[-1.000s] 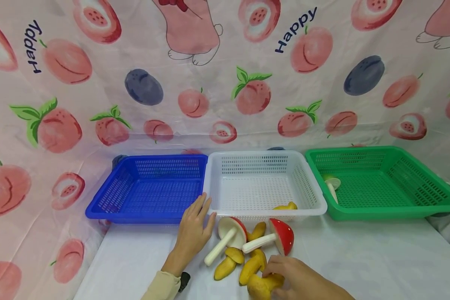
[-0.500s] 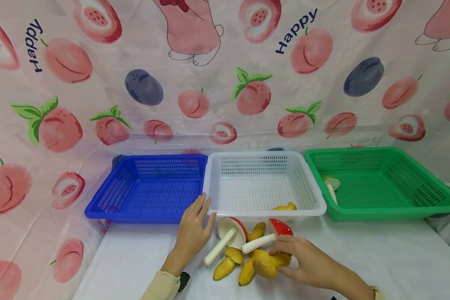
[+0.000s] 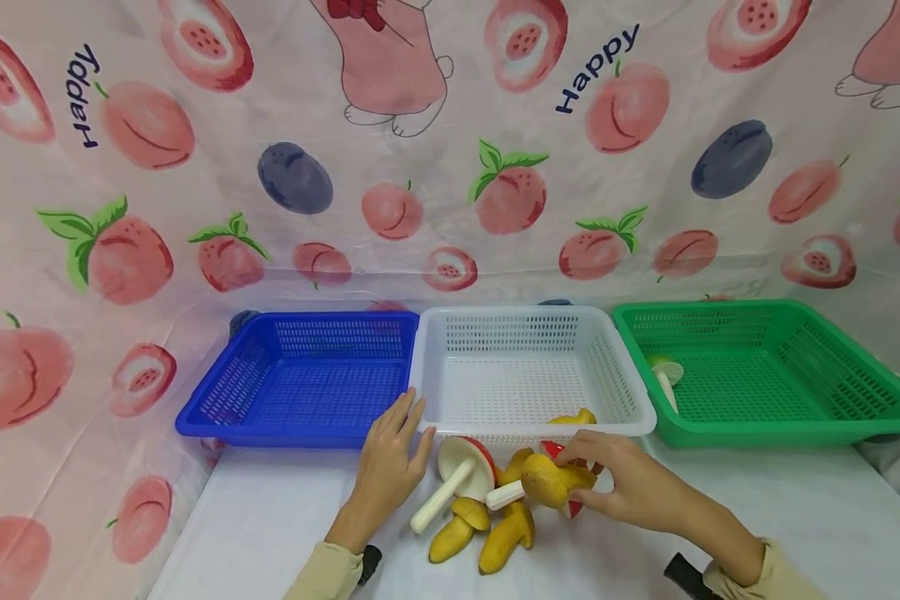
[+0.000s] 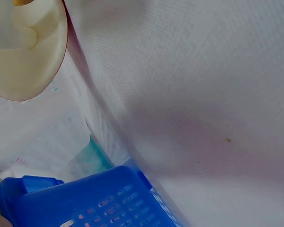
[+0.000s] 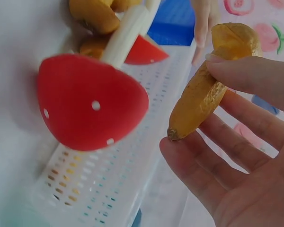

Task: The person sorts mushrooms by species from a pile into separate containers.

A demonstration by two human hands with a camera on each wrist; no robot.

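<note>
"Cloth [image 3: 450, 167] printed with fruit hangs behind the white basket [image 3: 506, 379]?"

"Yes, and a white tabletop [image 3: 270, 517] spreads before it."

"The right hand [image 3: 611, 475]?"

"Pinching a yellow mushroom [image 3: 547, 482], raised in front of the white basket, clear of a red-capped mushroom [image 5: 92, 101]."

"The left hand [image 3: 388, 458]?"

"Loosely extended, gripping nothing, at the white basket's near left corner. Blue basket [image 3: 337, 387] left of it, green basket [image 3: 727, 383] right."

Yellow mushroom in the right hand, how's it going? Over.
Right hand holds yellow mushroom aloft. Left hand at blue basket and white basket. Possible obstacle: red-capped mushroom, close by but apart.
</note>
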